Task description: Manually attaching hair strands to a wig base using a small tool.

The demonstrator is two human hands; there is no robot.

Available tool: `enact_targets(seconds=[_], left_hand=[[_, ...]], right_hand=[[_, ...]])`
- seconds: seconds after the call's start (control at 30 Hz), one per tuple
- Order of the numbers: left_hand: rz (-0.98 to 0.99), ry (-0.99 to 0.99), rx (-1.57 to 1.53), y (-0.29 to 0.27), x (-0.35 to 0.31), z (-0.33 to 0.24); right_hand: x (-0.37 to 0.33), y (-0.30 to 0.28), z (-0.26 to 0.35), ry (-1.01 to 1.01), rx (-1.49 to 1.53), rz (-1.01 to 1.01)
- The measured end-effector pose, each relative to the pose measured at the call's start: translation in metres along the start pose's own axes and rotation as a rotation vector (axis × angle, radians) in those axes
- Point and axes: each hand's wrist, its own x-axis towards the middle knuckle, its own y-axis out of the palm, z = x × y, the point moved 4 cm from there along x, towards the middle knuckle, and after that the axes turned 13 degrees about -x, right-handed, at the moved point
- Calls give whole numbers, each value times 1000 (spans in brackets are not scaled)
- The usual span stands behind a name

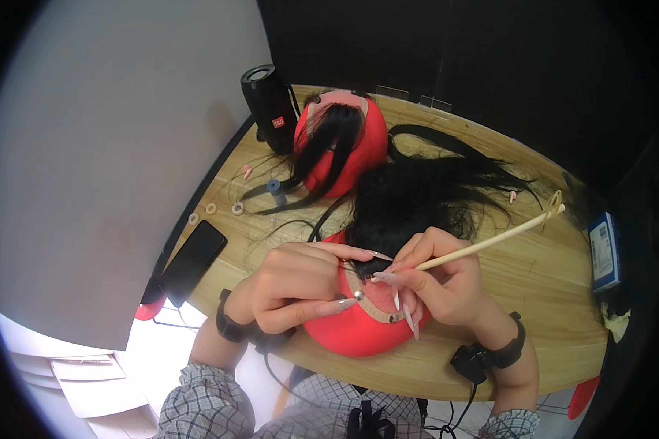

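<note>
A red rounded head form [359, 340] sits near the table's front edge. On it lies a pink mesh wig cap [384, 294] with a beige band, held by round-headed pins [359, 295]. Long black hair [395, 201] spreads from the cap toward the back. My left hand [289, 282] rests on the form's left side, thumb and index finger apart, the index at the hair's edge and the thumb by a pin. Between the thumb and fingers of my right hand [447, 278] is a slim pale stick [498, 241], its tip at the mesh; any hook there is too small to see.
Behind stands a second red head form [377, 135] with black hair, beside a black cylindrical speaker [267, 102]. A phone [194, 252], small rings [211, 208] and a grey thread spool [275, 192] lie left. A blue-white box [605, 252] stands right. Wristbands with cables [476, 362] circle my wrists.
</note>
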Motion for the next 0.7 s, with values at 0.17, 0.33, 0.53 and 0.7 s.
enact_targets(seconds=[0.17, 0.33, 0.53, 0.7], left_hand=[[-1, -3, 0, 0, 0, 0], [3, 1, -3, 0, -1, 1], [11, -5, 0, -1, -1, 0], [11, -8, 0, -1, -1, 0]], right_hand=[[0, 0, 0, -30, -22, 7], [0, 0, -1, -26, -5, 10], [-1, 0, -2, 66, 50, 6], [-1, 0, -1, 38, 22, 3]])
